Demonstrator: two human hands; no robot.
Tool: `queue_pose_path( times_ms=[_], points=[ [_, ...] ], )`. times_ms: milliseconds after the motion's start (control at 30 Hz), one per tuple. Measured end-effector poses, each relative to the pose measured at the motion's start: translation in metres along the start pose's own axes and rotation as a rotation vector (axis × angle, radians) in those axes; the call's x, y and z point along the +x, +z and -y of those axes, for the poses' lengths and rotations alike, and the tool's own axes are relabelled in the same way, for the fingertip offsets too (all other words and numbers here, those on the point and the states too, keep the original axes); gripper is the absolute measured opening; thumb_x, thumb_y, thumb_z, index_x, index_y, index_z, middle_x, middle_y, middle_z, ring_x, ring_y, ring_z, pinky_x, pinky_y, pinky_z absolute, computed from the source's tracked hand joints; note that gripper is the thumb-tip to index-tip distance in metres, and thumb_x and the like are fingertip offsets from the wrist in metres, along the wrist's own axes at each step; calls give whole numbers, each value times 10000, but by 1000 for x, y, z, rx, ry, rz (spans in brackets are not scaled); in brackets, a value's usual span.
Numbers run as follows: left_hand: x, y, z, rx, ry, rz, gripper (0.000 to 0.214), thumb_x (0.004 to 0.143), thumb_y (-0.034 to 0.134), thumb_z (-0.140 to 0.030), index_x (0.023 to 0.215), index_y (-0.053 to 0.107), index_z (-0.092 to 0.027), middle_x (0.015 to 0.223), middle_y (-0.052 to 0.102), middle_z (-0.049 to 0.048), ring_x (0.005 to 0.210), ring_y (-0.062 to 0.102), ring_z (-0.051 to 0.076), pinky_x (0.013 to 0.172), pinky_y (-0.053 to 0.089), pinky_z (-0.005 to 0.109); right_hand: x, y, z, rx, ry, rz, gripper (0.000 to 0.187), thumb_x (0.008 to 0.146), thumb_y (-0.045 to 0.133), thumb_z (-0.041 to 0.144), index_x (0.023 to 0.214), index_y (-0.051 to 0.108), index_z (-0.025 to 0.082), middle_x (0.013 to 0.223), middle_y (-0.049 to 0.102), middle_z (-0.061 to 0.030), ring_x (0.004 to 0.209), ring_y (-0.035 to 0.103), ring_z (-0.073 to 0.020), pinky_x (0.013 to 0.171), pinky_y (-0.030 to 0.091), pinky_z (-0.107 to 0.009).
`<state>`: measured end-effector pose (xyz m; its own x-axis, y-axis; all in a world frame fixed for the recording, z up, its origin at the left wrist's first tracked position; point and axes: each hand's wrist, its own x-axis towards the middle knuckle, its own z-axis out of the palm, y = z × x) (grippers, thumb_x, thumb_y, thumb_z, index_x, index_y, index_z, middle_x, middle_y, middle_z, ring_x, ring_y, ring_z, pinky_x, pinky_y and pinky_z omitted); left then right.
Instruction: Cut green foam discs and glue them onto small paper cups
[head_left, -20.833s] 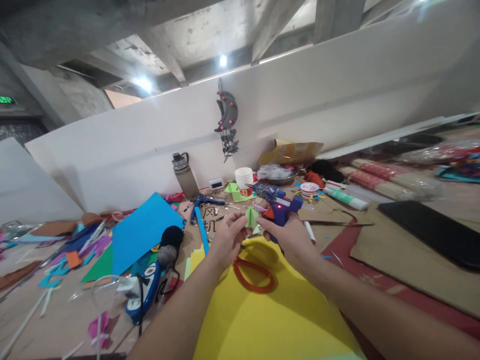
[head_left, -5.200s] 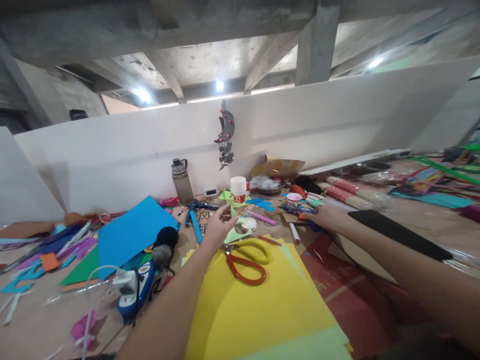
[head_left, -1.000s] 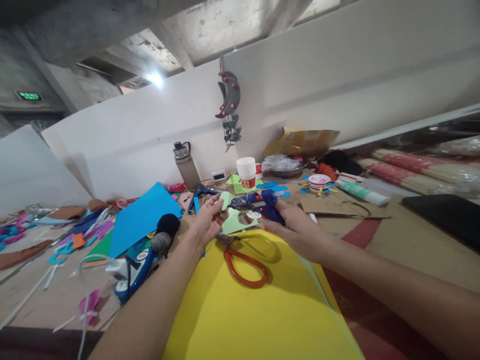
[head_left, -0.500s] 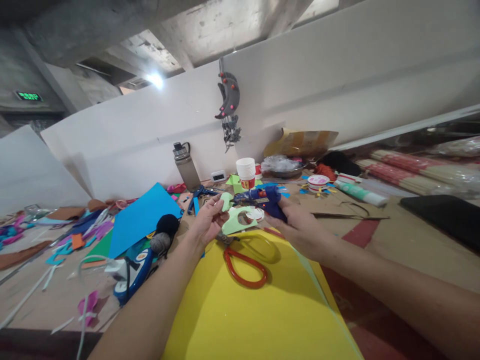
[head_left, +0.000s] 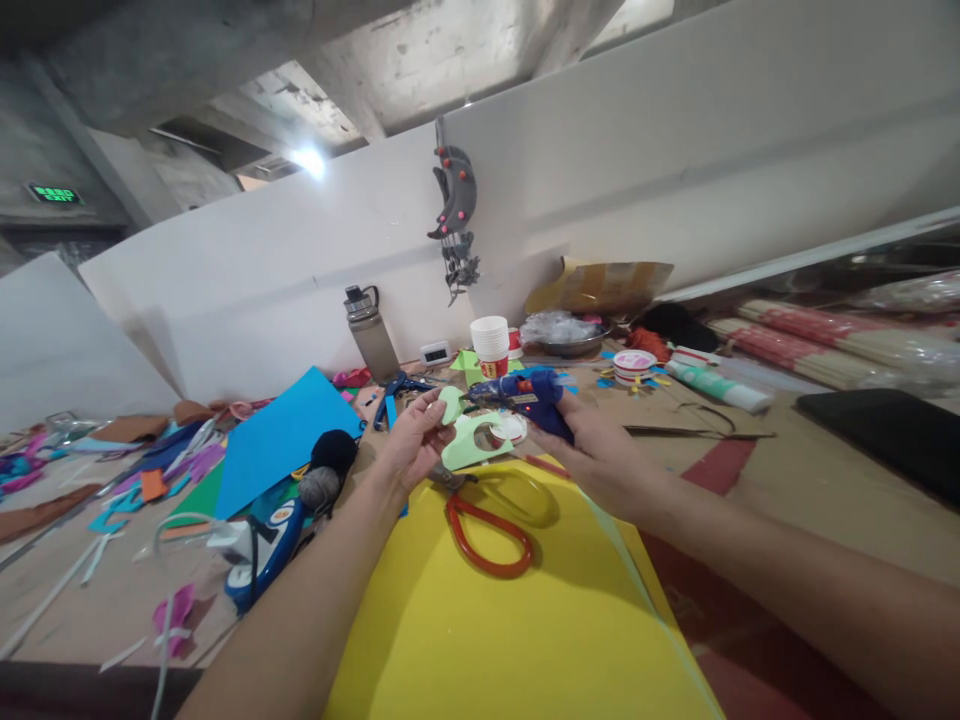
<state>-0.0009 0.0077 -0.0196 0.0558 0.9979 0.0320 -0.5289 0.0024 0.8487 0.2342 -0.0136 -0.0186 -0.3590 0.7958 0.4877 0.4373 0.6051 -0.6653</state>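
Between the fingers of my left hand [head_left: 414, 440] is a small light-green cut-out piece [head_left: 451, 404], pinched by its edge. My right hand [head_left: 600, 450] is wrapped round a blue hot glue gun [head_left: 536, 392], whose nozzle points left at the green piece; whether they touch I cannot tell. Below them lies a light-green sheet [head_left: 472, 442] with a round hole cut in it. Scissors with one red and one yellow handle [head_left: 491, 540] rest on a large yellow sheet [head_left: 480, 640], their blades partly hidden near my left hand.
Stacked paper cups [head_left: 490, 345] and a bottle [head_left: 373, 335] stand at the back. On the left lie a blue sheet [head_left: 289, 440], yarn balls [head_left: 321, 485], a power strip [head_left: 266, 560] with a cable and scraps. A decorated cup [head_left: 634, 367] and a black slab [head_left: 885, 440] are right.
Both hands keep nearly the same hold and position. The whole view has shifted very slightly.
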Motion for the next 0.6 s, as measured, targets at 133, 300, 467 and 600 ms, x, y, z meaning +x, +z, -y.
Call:
queue_pose_path(
  times_ms=[133, 300, 467, 600],
  points=[
    [-1, 0, 1, 12, 2, 4, 342, 642, 794, -149, 945, 636, -143, 726, 591, -13, 556, 496, 47, 464, 372, 152, 0, 1, -1, 2, -1, -2, 294, 903, 461, 355, 1127, 533, 179, 1038, 670, -96, 923, 613, -254, 807, 459, -363],
    [-1, 0, 3, 33, -7, 40, 328, 650, 791, -154, 940, 638, -143, 718, 577, -19, 546, 478, 42, 465, 372, 155, 2, 1, -3, -18, 31, -19, 305, 890, 465, 359, 1124, 538, 176, 1040, 665, -107, 931, 607, -272, 813, 458, -378],
    [0, -1, 2, 20, -11, 20, 342, 641, 795, -152, 943, 634, -145, 700, 574, -24, 538, 485, 44, 453, 362, 152, 1, 1, -2, -14, 14, -17, 306, 886, 463, 363, 1113, 549, 175, 1035, 667, -107, 930, 606, -273, 809, 458, -385],
    [0, 1, 0, 1, 14, -28, 348, 642, 793, -144, 950, 632, -145, 708, 597, -16, 540, 504, 49, 465, 385, 156, -1, 0, 5, -17, 39, 12, 287, 884, 467, 374, 1062, 562, 170, 955, 680, -106, 855, 613, -267, 752, 464, -378]
  ],
)
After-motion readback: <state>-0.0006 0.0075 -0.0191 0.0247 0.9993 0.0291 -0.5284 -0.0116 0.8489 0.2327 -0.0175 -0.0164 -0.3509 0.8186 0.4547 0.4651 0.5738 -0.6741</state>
